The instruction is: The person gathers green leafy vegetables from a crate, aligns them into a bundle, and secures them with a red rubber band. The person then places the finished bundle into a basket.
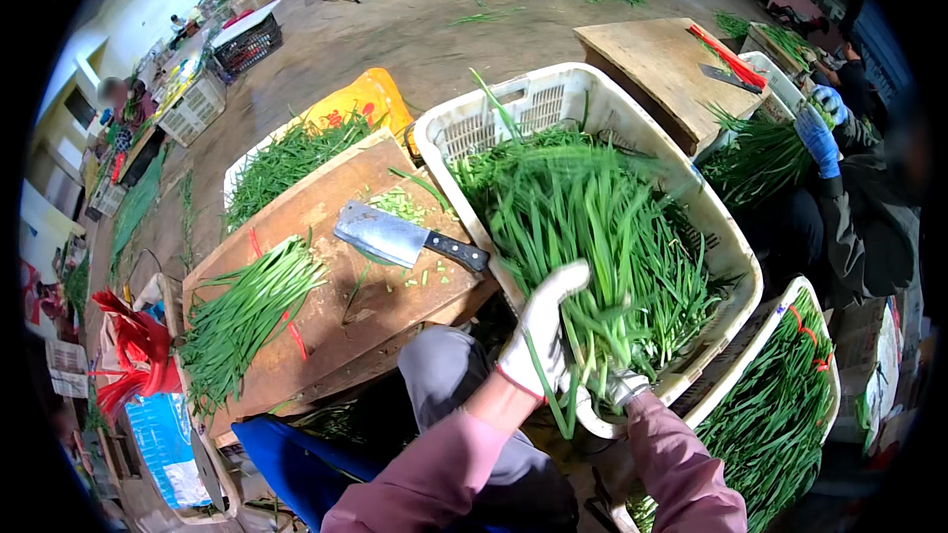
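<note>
My right hand (627, 387), in a pale glove, grips the stem ends of a bunch of garlic chives (600, 237) over the near rim of a white plastic crate (578, 81). The green leaves fan away from me across more chives in the crate; their tips are blurred. My left hand (541, 329), in a white glove with a red cuff edge, is against the left side of the bunch. One of its digits points up and outward; the others are partly hidden, so its hold is unclear. Long loose leaves hang by its wrist.
Left of the crate, a wooden board (355, 311) bears a cleaver (392, 233), a chive bundle (252, 311) on a red tie and cut stem bits. Red ties (141, 355) hang beyond. Right is a crate of chives (770, 400); a co-worker's blue-gloved hand (818, 141) holds chives.
</note>
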`<state>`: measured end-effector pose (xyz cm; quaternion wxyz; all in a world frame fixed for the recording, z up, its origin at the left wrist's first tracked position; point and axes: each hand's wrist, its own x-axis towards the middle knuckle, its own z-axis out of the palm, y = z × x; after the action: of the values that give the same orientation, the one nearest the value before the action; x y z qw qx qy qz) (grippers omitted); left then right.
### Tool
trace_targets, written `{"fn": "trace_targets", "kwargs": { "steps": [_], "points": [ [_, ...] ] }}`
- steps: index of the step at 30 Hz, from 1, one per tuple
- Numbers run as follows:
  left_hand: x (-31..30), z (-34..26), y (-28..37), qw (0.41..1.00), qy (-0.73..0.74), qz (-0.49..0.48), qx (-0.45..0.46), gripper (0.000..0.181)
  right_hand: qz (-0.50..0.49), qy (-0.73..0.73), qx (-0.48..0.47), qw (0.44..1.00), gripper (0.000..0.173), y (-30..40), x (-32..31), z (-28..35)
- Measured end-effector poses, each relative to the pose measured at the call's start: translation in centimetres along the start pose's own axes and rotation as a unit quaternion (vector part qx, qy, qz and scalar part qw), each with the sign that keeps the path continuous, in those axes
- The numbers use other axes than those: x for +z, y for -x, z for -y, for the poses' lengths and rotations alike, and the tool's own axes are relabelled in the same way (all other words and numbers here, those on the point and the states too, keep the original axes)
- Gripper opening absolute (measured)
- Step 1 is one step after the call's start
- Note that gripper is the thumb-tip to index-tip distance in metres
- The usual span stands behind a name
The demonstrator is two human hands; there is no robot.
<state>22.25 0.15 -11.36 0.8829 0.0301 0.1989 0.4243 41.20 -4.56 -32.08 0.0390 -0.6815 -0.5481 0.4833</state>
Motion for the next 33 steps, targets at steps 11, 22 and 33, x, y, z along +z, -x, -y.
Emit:
{"fn": "trace_targets", "kwargs": {
  "steps": [11,22,33],
  "points": [
    [-0.8,-26.4,-1.4,0.949,-0.095,0.125,0.273,0.035,-0.041,0.294,0.013,0.955,0.096,1.1,0.3,4.7],
    [-8.3,-25.7,6.6,0.913,-0.225,-0.147,0.306,0.039,-0.039,0.284,-0.012,0.958,0.071,2.1,-3.1,7.3],
    [-10.9,-12.9,20.1,0.962,-0.174,-0.182,0.105,0.052,-0.045,-0.239,-0.336,0.91,0.038,7.7,6.6,28.8]
  ]
}}
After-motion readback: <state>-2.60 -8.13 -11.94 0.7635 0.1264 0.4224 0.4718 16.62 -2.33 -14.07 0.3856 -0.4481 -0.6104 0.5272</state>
